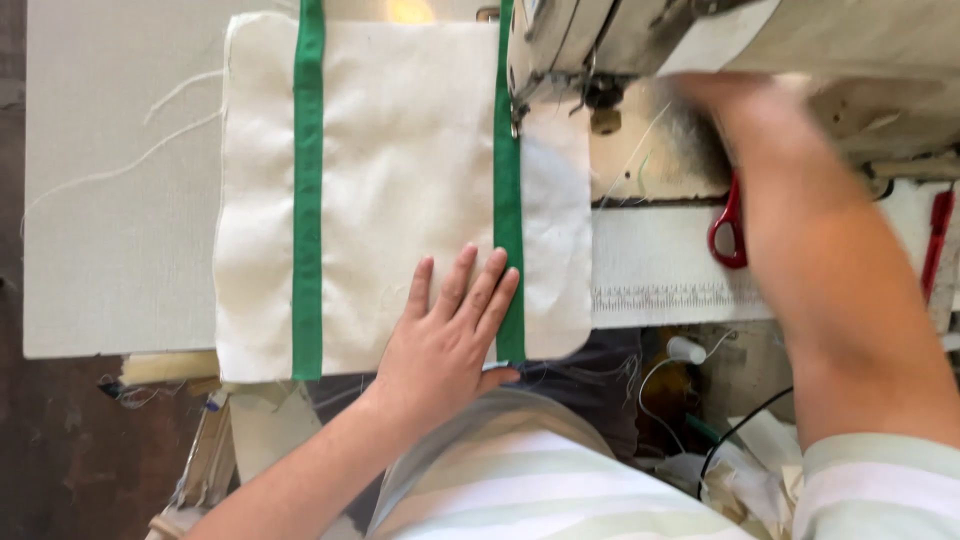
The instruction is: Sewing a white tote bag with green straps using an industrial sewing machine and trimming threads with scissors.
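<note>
The left hand [450, 325] lies flat, fingers spread a little and pointing away from the person, palm down on a cream fabric panel [400, 170]. Its fingertips touch the nearer green strap [508, 230]; the second green strap [308, 190] runs well to the left of that hand. The panel spreads out ahead of and to the left of the left hand on the pale worktop [110, 220], its near edge hanging over the worktop's front. Both straps run lengthwise away from the person, towards the sewing machine [640, 40]. The right hand [715, 95] reaches up by the machine head, blurred, so I cannot tell its grip. Red-handled scissors [728, 225] lie just left of the right forearm
</note>
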